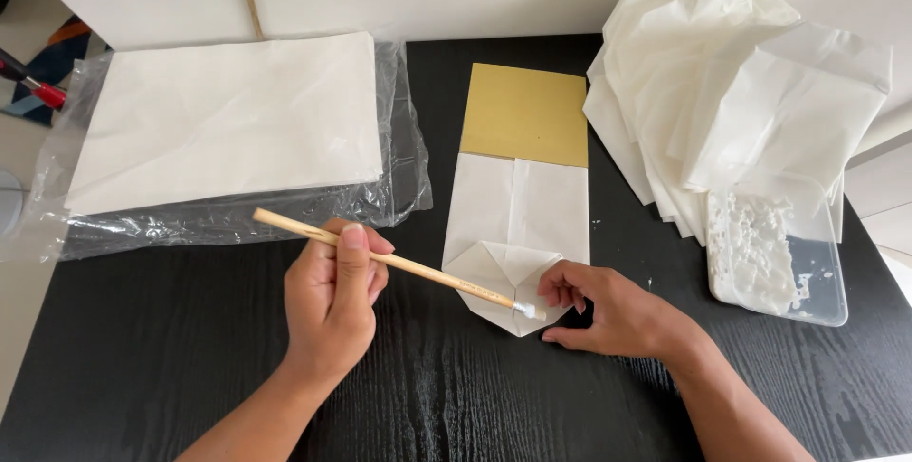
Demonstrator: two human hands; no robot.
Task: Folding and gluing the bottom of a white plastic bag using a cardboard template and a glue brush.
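Note:
My left hand (pixel 331 302) grips a thin wooden brush (pixel 380 257) that slants down to the right; its white, paste-covered tip rests on the lower folded flap of a white paper bag (pixel 518 206). The bag lies flat on the black table (pixel 171 348), with a mustard-yellow card (pixel 525 114) sticking out of its far end. Pressing down on the bag's lower right corner beside the brush tip is my right hand (pixel 608 308), fingers bent, holding the folded flap flat.
A stack of white paper sheets (pixel 228 115) sits on crinkled clear plastic wrap (pixel 228 220) at the far left. A heap of finished white paper bags (pixel 731 82) lies at the far right. In front of it stands a clear plastic tray (pixel 817 277) holding white paste.

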